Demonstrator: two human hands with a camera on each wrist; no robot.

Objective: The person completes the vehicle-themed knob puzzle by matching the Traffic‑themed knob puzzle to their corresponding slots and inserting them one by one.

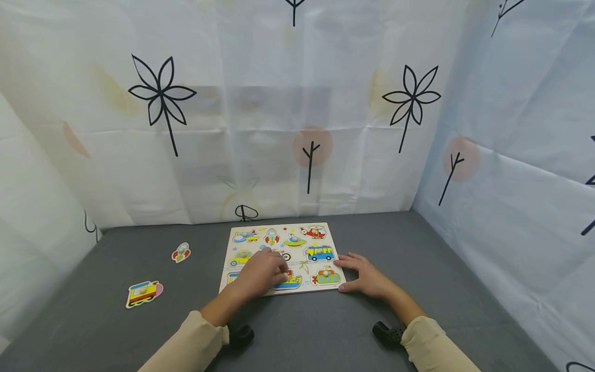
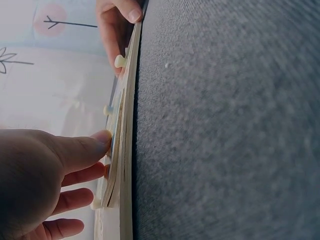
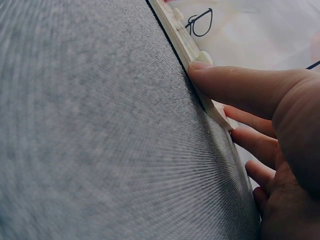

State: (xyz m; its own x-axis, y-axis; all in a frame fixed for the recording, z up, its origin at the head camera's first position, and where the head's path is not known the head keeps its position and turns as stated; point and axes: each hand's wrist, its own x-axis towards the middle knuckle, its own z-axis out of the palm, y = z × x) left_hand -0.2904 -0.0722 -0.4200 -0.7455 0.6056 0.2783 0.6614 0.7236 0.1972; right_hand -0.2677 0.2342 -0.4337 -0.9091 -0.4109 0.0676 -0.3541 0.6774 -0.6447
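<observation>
A wooden peg puzzle board (image 1: 274, 223) with vehicle pictures lies on the grey table. My left hand (image 1: 261, 271) reaches over its near side, thumb and forefinger pinching a ship puzzle piece (image 1: 292, 283). In the left wrist view this piece (image 2: 114, 187) sits slightly tilted against the board, the other fingers loosely bent beside it. My right hand (image 1: 367, 276) holds the board's near right corner. Its thumb (image 3: 202, 70) presses the near edge and its fingers lie along the right side. A submarine piece (image 1: 326, 276) is just left of that hand.
Two loose pieces lie on the table to the left: a rocket (image 1: 181, 252) and, nearer, a train (image 1: 144, 293). Beyond the board hangs a white cloth (image 1: 260, 170) with printed plants, and another cloth wall (image 1: 511, 155) stands at the right.
</observation>
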